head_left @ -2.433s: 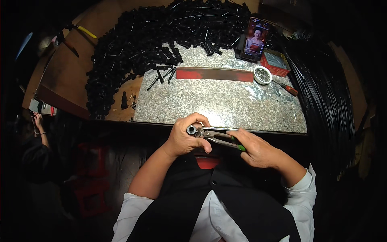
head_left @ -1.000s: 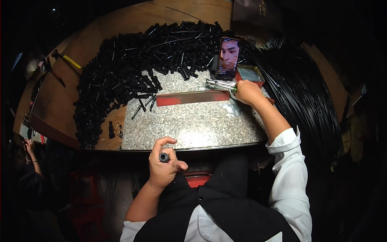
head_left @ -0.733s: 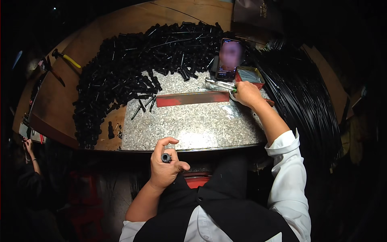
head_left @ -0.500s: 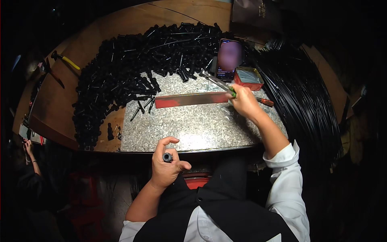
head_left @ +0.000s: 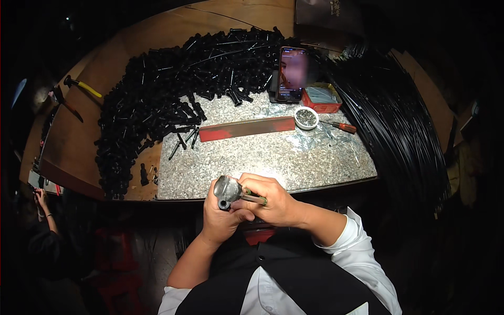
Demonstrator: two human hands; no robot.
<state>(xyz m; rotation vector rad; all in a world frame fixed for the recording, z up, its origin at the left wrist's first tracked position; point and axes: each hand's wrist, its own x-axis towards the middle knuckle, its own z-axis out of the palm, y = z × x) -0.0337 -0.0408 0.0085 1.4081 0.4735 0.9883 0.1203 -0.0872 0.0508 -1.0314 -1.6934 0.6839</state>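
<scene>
I work in a small workshop: a granite-topped tabletop (head_left: 273, 157) heaped with black plastic tubes (head_left: 157, 105), black cable coils (head_left: 399, 131), a screwdriver (head_left: 340, 126) and a hammer (head_left: 81, 86).

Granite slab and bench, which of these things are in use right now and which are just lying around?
In use:
left hand
right hand
small grey metal part
green-handled tool

Lying about:
black tubes
phone
red bar
screwdriver
white dish

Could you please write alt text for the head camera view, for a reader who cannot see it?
Seen from above, a person's left hand holds a small round metal part while the right hand works a green-handled tool against it, at the near edge of a granite slab. A heap of black tubes lies behind.
</scene>
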